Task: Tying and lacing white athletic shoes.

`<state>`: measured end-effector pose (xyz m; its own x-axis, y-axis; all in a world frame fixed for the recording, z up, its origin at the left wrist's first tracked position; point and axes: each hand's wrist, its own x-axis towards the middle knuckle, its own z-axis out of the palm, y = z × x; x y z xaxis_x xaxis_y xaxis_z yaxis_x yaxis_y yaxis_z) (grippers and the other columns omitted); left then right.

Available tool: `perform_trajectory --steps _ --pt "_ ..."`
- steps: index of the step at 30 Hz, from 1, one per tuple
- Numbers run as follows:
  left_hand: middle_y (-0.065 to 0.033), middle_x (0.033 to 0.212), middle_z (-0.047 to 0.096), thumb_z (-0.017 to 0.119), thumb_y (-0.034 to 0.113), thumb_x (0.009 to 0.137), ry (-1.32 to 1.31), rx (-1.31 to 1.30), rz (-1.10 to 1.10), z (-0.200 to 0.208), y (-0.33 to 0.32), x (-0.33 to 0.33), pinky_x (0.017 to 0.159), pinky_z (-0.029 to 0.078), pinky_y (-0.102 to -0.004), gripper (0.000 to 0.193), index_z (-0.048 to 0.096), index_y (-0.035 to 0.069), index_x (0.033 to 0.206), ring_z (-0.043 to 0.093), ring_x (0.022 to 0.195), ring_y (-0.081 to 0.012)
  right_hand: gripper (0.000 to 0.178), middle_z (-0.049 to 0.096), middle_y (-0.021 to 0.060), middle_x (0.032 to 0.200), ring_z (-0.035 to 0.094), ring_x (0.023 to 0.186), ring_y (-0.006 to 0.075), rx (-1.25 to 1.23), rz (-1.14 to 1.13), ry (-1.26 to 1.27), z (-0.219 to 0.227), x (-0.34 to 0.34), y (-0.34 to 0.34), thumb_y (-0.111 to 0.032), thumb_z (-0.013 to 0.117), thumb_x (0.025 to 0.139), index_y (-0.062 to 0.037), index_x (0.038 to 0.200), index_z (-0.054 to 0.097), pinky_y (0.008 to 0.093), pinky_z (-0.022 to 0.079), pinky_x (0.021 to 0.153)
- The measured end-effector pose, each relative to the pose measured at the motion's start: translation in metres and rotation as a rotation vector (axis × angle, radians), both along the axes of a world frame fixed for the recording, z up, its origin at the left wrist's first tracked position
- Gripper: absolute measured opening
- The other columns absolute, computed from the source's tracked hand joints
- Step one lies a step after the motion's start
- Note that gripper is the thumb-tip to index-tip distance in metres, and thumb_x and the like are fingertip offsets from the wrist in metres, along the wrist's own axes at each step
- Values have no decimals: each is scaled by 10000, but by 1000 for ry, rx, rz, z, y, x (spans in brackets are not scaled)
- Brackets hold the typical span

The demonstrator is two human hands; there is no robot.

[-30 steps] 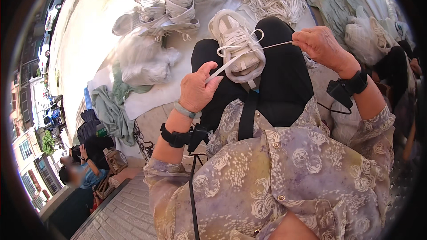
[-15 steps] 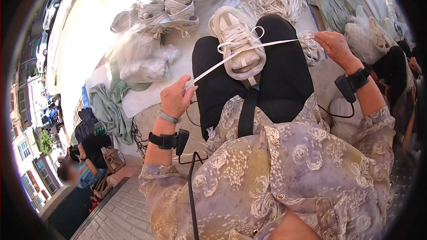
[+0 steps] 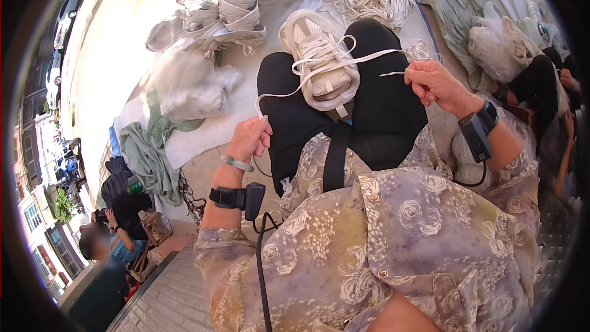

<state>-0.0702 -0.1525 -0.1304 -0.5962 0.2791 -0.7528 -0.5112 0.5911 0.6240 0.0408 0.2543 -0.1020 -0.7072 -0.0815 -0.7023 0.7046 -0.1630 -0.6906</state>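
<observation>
Left hand [image 3: 249, 138] and right hand [image 3: 440, 87] pinch a slack shoelace [image 3: 376, 56], fingertips closed, across a shoe [image 3: 321, 63] that an uneven tug could tip off the lap's [image 3: 384, 114] far edge.

Left grip [image 3: 248, 138] and right grip [image 3: 436, 88] both pinched, well apart, forearms [image 3: 506, 142] extended forward

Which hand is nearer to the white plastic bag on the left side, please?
Left. The left hand is below and right of the white plastic bag; the right hand is across, beyond the shoe.
</observation>
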Motion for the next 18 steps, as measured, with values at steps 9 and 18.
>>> perform_trajectory --steps 9,18 --pt "-31 564 568 486 234 895 -73 53 -388 28 84 7 341 355 -171 251 553 45 744 483 365 -68 178 570 117 567 574 516 267 1041 213 792 -3 -18 -44 -184 553 843 -40 738 547 354 447 493" --pt "-9 672 575 513 271 896 166 9 -257 19 59 -3 498 406 -162 268 579 43 773 533 556 -44 79 566 121 601 592 602 307 1312 578 726 -13 -35 -68 -146 573 781 -77 765 538 419 445 545"
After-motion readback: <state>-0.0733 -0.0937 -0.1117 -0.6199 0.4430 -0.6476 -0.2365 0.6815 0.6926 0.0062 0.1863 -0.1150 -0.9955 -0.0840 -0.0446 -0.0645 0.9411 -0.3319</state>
